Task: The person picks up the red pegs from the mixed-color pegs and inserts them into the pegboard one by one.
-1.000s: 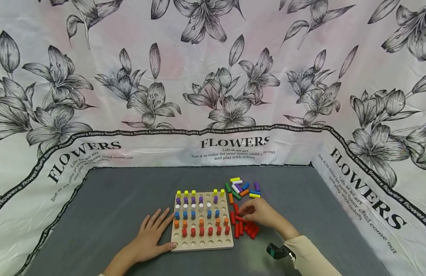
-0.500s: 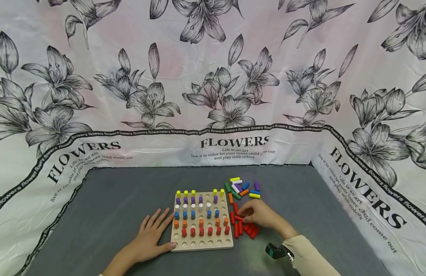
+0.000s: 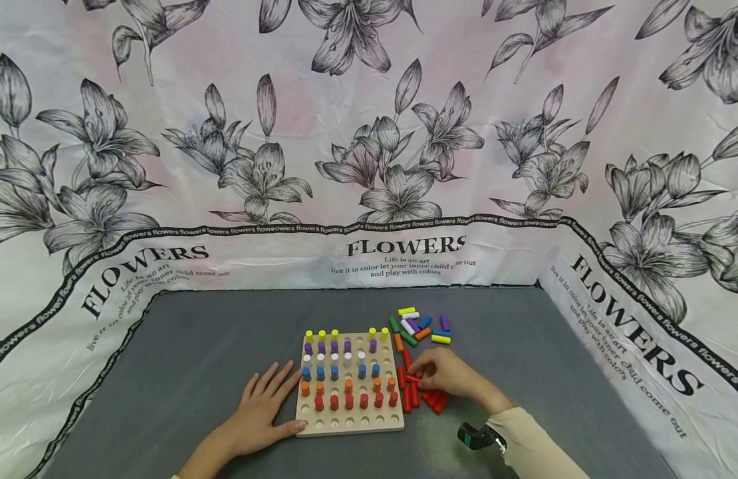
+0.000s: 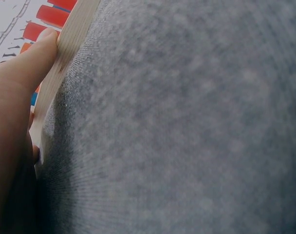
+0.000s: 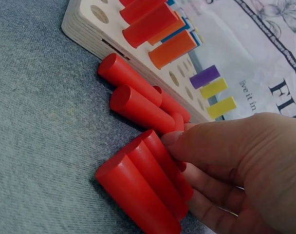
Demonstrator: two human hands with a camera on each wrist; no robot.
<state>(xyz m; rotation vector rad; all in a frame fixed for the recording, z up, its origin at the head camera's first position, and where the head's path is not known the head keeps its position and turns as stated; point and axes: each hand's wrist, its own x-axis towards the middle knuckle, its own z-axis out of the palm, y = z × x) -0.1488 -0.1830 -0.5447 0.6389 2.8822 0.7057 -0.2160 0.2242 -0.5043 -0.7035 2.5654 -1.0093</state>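
A wooden pegboard (image 3: pixel 351 431) bears upright pegs in rows of yellow, purple, white, blue, orange and red. My left hand (image 3: pixel 262 409) lies spread on the table at its left side. In the left wrist view, the left thumb (image 4: pixel 41 53) presses on the board's edge. To the right of the board, my right hand (image 3: pixel 447 371) pinches a red peg (image 3: pixel 413 379) between thumb and fingers. The right wrist view shows that peg (image 5: pixel 177 121) partly hidden behind the thumb. Three red pegs (image 5: pixel 143 180) lie side by side just below the thumb, and several others lie along the board.
Behind the right hand lies a loose pile of coloured pegs, among them a green peg (image 3: pixel 408 338), a white peg (image 3: pixel 407 326) and a yellow peg (image 3: pixel 441 340). A flower-printed cloth (image 3: pixel 405 259) stands around the grey table (image 3: pixel 237 332).
The right hand has shifted slightly left, and the red pegs by the board have moved left with it, nearer the board's edge. My left hand has stayed in place.
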